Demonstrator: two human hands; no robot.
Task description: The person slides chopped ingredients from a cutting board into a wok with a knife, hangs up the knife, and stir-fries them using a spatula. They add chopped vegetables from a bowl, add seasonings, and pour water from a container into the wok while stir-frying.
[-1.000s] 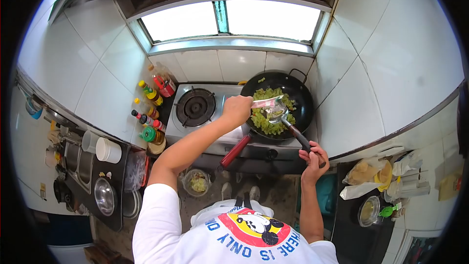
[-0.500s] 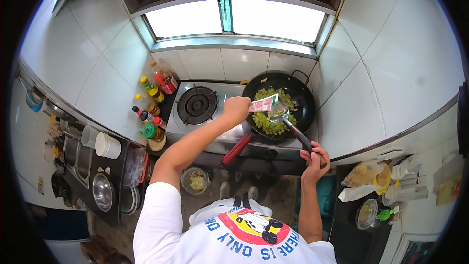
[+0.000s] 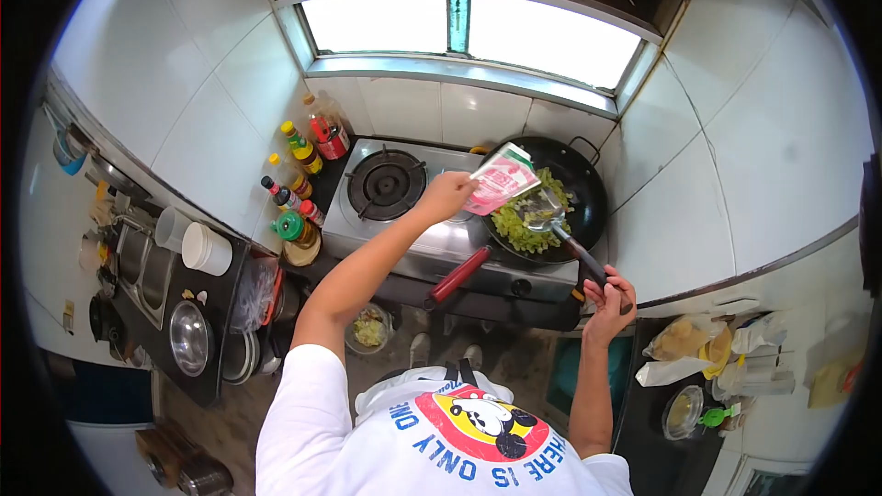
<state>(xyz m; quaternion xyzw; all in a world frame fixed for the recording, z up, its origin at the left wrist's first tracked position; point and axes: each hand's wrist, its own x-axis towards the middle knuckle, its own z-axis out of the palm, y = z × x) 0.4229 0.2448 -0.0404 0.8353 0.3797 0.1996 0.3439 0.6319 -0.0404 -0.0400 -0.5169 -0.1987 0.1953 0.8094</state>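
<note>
My left hand (image 3: 448, 196) is closed on a pink and white seasoning packet with a green edge (image 3: 503, 181), held over the left side of the wok. The black wok (image 3: 593, 211) sits on the right burner and holds chopped light-green vegetables (image 3: 525, 228). Its red handle (image 3: 459, 276) points toward me, with neither hand on it. My right hand (image 3: 610, 301) is wrapped round the dark handle of a metal spatula (image 3: 544, 211), whose head rests among the vegetables. I cannot see whether anything is falling from the packet.
Left of the wok is a bare burner (image 3: 386, 184). Sauce bottles (image 3: 301, 149) line the left wall. A white tub (image 3: 207, 250) and a metal bowl (image 3: 190, 338) are on the left counter. A bowl of scraps (image 3: 369, 329) is low by my feet. Bags (image 3: 684, 335) lie on the right counter.
The packet has turned and tilted up, showing more of its printed face. The spatula stays in the vegetables in my right hand. My view has shifted slightly.
</note>
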